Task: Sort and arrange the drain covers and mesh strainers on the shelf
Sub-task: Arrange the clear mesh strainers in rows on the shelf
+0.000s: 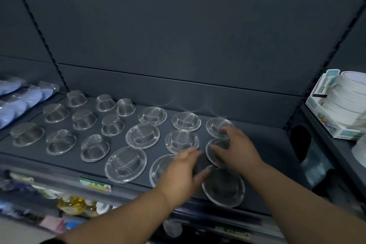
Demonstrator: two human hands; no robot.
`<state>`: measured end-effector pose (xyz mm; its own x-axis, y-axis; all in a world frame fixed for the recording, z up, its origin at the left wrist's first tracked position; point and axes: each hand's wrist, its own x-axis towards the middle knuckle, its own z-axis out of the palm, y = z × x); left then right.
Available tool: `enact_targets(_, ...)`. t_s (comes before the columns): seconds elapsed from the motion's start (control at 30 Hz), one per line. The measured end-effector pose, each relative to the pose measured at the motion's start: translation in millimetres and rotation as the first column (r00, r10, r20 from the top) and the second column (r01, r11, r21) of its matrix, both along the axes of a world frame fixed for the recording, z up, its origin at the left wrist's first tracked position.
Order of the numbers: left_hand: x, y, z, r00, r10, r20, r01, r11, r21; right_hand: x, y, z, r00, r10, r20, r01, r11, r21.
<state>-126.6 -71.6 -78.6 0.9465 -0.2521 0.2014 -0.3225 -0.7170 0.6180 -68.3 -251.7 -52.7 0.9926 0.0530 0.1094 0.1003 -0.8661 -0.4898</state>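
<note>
Both forearms reach up from the bottom edge of the frame onto the dark grey shelf (261,144). The left hand (182,172) is spread with fairly straight fingers and grasps nothing, covering the right part of the front-middle cover (158,168), its thumb just beside the rim of the front-right cover (223,188). The right hand (235,148) lies over the middle-right cover (212,157) with fingers bent across it; blur keeps me from telling whether it grips the rim or only touches it. Nine flat drain covers (142,135) sit in three rows of three across the centre and right of the shelf, apart from one another. Nine deep mesh strainers (84,119), upturned like small cups, stand in three rows of three at centre left. Blue packets (11,103) in clear wrap lie at the left edge beyond a divider. At the right edge, on the neighbouring shelf, a box of white tape rolls (340,103) stands open. On the shelf's front lip at lower left is a green label (95,183), and below it blurred packaged goods (73,204) fill a lower shelf.
</note>
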Motion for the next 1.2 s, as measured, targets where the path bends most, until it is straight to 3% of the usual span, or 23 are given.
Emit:
enact_targets(0.13,10.6,56.1,13.1,0.974,0.2,0.109,-0.206,0.977,0.048,-15.4,45.1,4.5,0.996,0.082,0.03,-0.084,0.995,0.057)
enact_targets(0.27,11.9,117.1,7.3,0.936,0.352,0.007,-0.349,0.926,0.143,-36.0,93.8,-6.1,0.982,0.181,-0.059,-0.173,0.977,0.125)
enact_targets(0.43,5.0,154.9,-5.7,0.949,0.237,-0.209,-0.22,0.97,0.104,-50.8,126.3,-23.3,0.967,0.167,-0.194,-0.154,0.985,0.079)
enact_targets(0.57,8.9,165.7,-10.8,0.968,0.167,-0.188,-0.143,0.981,0.134,-54.2,133.7,-25.2,0.973,0.126,-0.192,-0.121,0.992,0.038)
enact_targets(0.93,7.6,156.2,-9.7,0.973,0.189,-0.131,-0.161,0.967,0.199,-57.5,134.1,-22.6,0.983,0.105,-0.15,-0.105,0.994,0.011)
enact_targets(1.2,-0.8,149.6,-10.6,0.956,0.249,-0.157,-0.233,0.966,0.113,-59.8,124.2,-29.6,0.984,0.158,-0.086,-0.16,0.987,-0.012)
